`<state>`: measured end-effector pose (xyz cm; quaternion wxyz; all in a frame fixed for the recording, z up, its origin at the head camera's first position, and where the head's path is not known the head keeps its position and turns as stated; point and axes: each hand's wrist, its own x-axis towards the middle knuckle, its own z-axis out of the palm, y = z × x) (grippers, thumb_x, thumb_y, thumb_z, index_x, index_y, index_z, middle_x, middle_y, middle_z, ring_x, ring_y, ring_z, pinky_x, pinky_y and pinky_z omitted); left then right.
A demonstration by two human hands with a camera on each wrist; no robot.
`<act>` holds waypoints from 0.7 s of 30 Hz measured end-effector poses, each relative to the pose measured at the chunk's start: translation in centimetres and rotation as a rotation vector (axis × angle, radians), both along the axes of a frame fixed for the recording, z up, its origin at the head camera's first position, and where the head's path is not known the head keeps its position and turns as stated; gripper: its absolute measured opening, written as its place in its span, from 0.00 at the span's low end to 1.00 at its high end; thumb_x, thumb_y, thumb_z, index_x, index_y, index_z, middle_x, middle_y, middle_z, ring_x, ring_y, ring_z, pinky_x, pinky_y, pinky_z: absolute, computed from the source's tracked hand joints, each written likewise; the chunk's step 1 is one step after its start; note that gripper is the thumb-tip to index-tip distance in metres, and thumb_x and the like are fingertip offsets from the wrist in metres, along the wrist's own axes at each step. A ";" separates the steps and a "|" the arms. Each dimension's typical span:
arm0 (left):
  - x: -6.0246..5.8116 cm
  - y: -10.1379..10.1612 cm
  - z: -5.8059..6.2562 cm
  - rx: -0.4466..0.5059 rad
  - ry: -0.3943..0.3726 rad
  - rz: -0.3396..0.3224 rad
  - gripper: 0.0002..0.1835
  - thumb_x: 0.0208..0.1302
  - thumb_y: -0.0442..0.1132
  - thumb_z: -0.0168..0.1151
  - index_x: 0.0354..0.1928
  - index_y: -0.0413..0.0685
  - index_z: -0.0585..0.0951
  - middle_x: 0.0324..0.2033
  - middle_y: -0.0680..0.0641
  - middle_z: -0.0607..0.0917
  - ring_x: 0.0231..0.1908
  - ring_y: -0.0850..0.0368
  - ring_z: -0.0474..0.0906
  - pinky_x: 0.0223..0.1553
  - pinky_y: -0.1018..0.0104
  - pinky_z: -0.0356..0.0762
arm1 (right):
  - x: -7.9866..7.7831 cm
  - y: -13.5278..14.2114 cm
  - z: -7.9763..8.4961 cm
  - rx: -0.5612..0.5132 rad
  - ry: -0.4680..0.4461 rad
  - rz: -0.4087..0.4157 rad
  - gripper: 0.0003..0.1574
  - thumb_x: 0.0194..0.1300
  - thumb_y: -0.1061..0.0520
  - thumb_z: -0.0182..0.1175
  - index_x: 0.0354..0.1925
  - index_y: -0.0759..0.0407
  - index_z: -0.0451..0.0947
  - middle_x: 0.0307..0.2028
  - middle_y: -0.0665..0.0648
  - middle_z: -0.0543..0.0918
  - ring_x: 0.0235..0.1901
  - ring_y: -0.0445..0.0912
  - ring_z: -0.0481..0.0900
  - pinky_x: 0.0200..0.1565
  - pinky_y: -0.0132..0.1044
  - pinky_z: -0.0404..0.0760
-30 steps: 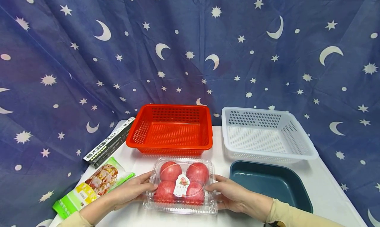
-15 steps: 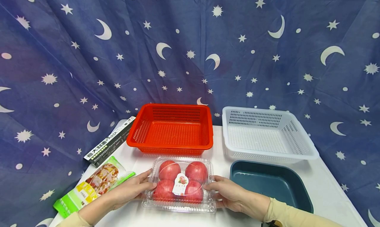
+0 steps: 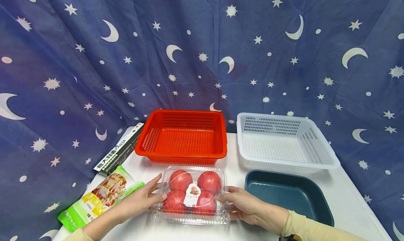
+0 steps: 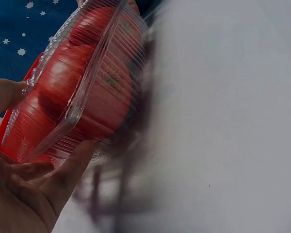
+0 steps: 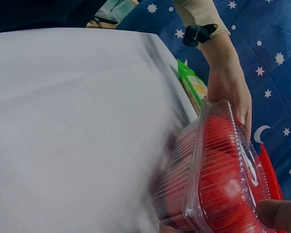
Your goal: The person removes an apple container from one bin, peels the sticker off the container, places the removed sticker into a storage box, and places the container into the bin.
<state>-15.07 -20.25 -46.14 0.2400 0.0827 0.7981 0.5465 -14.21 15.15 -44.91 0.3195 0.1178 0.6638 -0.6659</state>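
A clear plastic clamshell box (image 3: 192, 218) holds several round red fruits (image 3: 180, 180) and bears a white label (image 3: 192, 195). It lies between the two hands, close over the front of the table. The left hand (image 3: 139, 200) grips its left side, thumb on the lid and index finger stretched along the edge. In the left wrist view a finger (image 4: 72, 170) reaches the ribbed lower wall. On the opposite side the right hand (image 3: 244, 206) holds the box, its thumb (image 5: 279, 213) on the lid and its other fingers at the lower side, partly hidden.
Behind the box stand a red basket (image 3: 181, 159) and a white basket (image 3: 284, 164). A dark blue tub (image 3: 284, 190) sits at right. On the left lie a green food bag (image 3: 101, 199) and a black-and-white pasta box (image 3: 121, 150), against a starry curtain (image 3: 189, 41).
The left index finger has straightened and spread upward along the box edge. The clamshell barely shifts. At left, the pasta box's near end and the lower curtain have moved slightly right.
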 end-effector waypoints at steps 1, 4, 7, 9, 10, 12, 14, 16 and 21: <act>0.1 0.0 0.0 -0.028 0.028 0.003 0.51 0.71 0.53 0.65 0.82 0.42 0.45 0.74 0.29 0.61 0.65 0.38 0.73 0.55 0.48 0.80 | 0.0 0.0 0.0 0.000 0.000 -0.001 0.53 0.67 0.55 0.65 0.75 0.75 0.48 0.52 0.67 0.77 0.48 0.57 0.79 0.44 0.47 0.86; 0.3 0.0 -0.1 -0.079 0.101 0.007 0.50 0.70 0.53 0.66 0.82 0.44 0.49 0.75 0.32 0.61 0.62 0.44 0.78 0.57 0.52 0.79 | 0.1 0.0 0.1 0.000 0.000 -0.002 0.52 0.67 0.56 0.65 0.75 0.75 0.48 0.52 0.67 0.77 0.47 0.56 0.79 0.44 0.47 0.86; 0.7 0.1 -0.1 -0.075 0.165 -0.003 0.48 0.71 0.51 0.66 0.82 0.45 0.50 0.76 0.31 0.57 0.60 0.44 0.79 0.56 0.53 0.78 | 0.1 0.1 0.2 0.004 0.003 0.000 0.51 0.67 0.56 0.65 0.75 0.75 0.49 0.51 0.66 0.77 0.46 0.56 0.79 0.43 0.46 0.86; 0.9 0.1 -0.1 -0.053 0.205 -0.019 0.47 0.71 0.48 0.66 0.82 0.45 0.50 0.77 0.29 0.53 0.60 0.40 0.78 0.56 0.51 0.78 | 0.1 0.2 0.3 0.009 0.011 -0.002 0.51 0.67 0.57 0.65 0.75 0.76 0.49 0.52 0.66 0.77 0.45 0.55 0.79 0.43 0.45 0.86; 1.1 0.1 -0.1 -0.051 0.227 -0.030 0.48 0.71 0.47 0.66 0.82 0.46 0.49 0.77 0.29 0.52 0.61 0.39 0.77 0.55 0.51 0.79 | 0.1 0.2 0.5 0.016 0.016 -0.005 0.50 0.67 0.57 0.65 0.74 0.76 0.50 0.52 0.66 0.77 0.45 0.55 0.79 0.43 0.44 0.86; 1.3 0.1 -0.3 -0.055 0.270 -0.049 0.48 0.70 0.47 0.67 0.82 0.47 0.49 0.78 0.32 0.49 0.62 0.35 0.74 0.54 0.53 0.80 | 0.1 0.4 0.8 0.033 0.031 -0.015 0.49 0.66 0.58 0.64 0.74 0.76 0.51 0.52 0.66 0.76 0.44 0.55 0.78 0.43 0.43 0.85; 1.6 0.1 -0.5 -0.065 0.306 -0.065 0.49 0.70 0.48 0.68 0.82 0.49 0.49 0.80 0.36 0.47 0.64 0.33 0.71 0.53 0.57 0.81 | -0.1 0.5 1.1 0.043 0.061 -0.022 0.48 0.66 0.58 0.63 0.74 0.76 0.52 0.53 0.67 0.76 0.46 0.55 0.79 0.44 0.43 0.86; 1.8 0.1 -0.7 -0.068 0.320 -0.072 0.50 0.69 0.48 0.69 0.83 0.52 0.48 0.81 0.41 0.45 0.65 0.34 0.69 0.52 0.62 0.81 | -0.3 0.7 1.5 0.056 0.099 -0.023 0.47 0.65 0.59 0.63 0.74 0.75 0.54 0.56 0.68 0.76 0.49 0.55 0.80 0.47 0.46 0.85; 2.2 -0.1 -1.3 -0.086 0.342 -0.098 0.53 0.66 0.50 0.72 0.83 0.57 0.47 0.82 0.47 0.43 0.69 0.35 0.65 0.56 0.63 0.78 | -1.0 1.2 2.3 0.105 0.209 -0.012 0.46 0.65 0.58 0.63 0.75 0.69 0.57 0.64 0.71 0.73 0.57 0.60 0.78 0.58 0.56 0.79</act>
